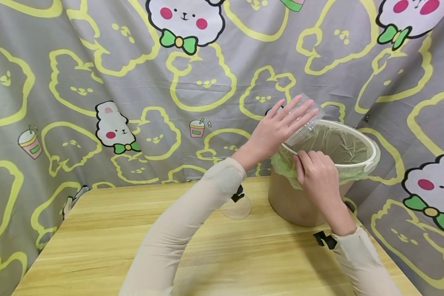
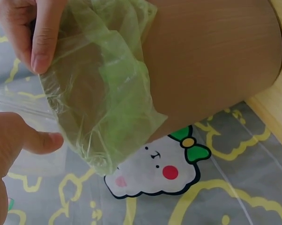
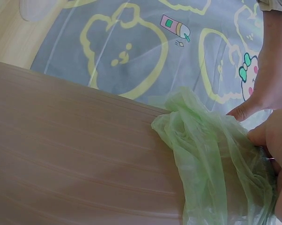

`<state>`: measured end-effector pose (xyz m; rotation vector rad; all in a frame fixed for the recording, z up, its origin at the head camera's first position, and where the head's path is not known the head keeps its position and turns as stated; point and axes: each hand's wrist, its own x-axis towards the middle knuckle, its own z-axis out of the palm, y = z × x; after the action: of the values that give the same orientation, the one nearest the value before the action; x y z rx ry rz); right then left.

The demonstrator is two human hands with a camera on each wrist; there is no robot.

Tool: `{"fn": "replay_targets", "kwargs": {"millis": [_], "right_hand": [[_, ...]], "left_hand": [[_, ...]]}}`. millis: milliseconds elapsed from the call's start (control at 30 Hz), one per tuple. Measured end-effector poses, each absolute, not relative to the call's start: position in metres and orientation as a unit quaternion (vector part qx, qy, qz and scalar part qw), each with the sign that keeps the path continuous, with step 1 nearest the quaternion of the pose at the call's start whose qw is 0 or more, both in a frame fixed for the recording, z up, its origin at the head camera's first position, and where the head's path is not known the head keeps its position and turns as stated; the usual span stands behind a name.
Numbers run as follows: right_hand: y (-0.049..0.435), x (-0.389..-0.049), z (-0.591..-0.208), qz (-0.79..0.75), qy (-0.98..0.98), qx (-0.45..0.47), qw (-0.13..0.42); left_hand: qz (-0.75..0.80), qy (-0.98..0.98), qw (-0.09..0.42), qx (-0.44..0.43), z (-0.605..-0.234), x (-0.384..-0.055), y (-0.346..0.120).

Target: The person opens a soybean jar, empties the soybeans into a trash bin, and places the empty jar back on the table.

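My left hand [image 1: 275, 133] is at the far left of the bin's rim, fingers spread along a clear ribbed plastic container [image 1: 306, 129]. The container is tilted over the opening; in the left wrist view my thumb lies on its near side. The brown bin [image 1: 296, 205] stands upright, with a cream rim ring [image 1: 373, 154] and a thin green bag [image 1: 345, 144] lining it and folded outside. With my right hand [image 1: 318, 176] I grip the near side of the rim. The thumb lies outside over the bag [image 2: 103, 93], the fingertips hidden inside the edge.
A round clear plastic lid [image 1: 237, 207] lies on the wood-grain table [image 1: 133, 242], left of the bin and partly behind my left sleeve. A grey patterned curtain [image 1: 140, 90] hangs close behind the table and along the bin's right side.
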<state>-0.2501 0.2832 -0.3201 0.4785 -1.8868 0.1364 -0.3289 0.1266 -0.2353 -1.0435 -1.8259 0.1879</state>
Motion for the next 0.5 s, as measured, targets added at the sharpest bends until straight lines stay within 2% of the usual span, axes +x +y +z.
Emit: {"fn": "replay_targets", "kwargs": {"millis": [500], "right_hand": [[0.281, -0.248, -0.320, 0.059, -0.800, 0.204, 0.562]], "left_hand": [[0.033, -0.768, 0.491, -0.410, -0.232, -0.325, 0.105]]}}
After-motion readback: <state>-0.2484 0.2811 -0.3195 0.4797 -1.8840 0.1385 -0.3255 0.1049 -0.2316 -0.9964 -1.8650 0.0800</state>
